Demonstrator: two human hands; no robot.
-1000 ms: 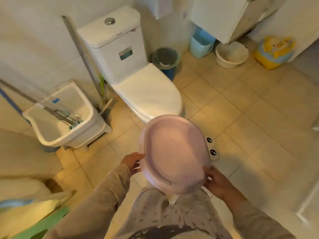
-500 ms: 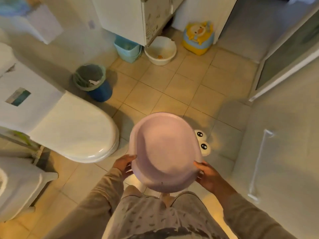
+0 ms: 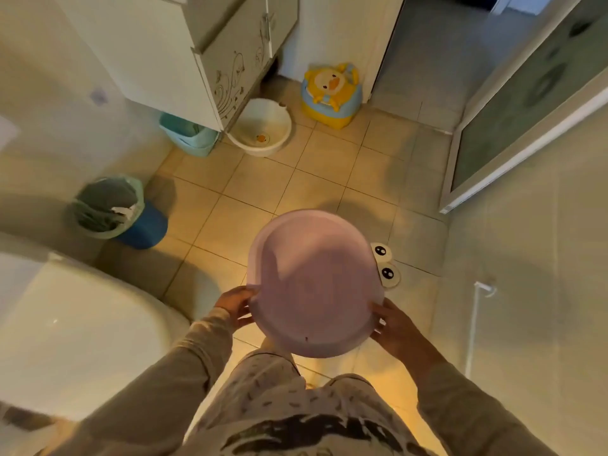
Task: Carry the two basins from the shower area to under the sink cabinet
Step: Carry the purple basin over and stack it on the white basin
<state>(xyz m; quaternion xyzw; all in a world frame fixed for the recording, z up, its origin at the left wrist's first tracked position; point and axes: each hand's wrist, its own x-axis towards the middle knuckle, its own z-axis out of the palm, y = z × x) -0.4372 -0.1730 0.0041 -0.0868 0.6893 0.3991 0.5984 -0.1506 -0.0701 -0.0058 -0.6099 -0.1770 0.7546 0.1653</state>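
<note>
Gripping opposite sides of the rim, the left hand (image 3: 237,306) and right hand (image 3: 393,327) are closed on a pink basin (image 3: 314,284), which is held level above the tiled floor (image 3: 263,205) in front of the body. A slipper with cartoon eyes (image 3: 385,266) is partly hidden behind the basin's right edge. A closed toilet (image 3: 82,334) is seen at left, a lined bin (image 3: 112,209) beyond it. Farther off, a white basin (image 3: 263,126) is lodged partly under the sink cabinet (image 3: 197,60), between a blue bucket (image 3: 189,134) and a yellow duck potty (image 3: 330,93).
</note>
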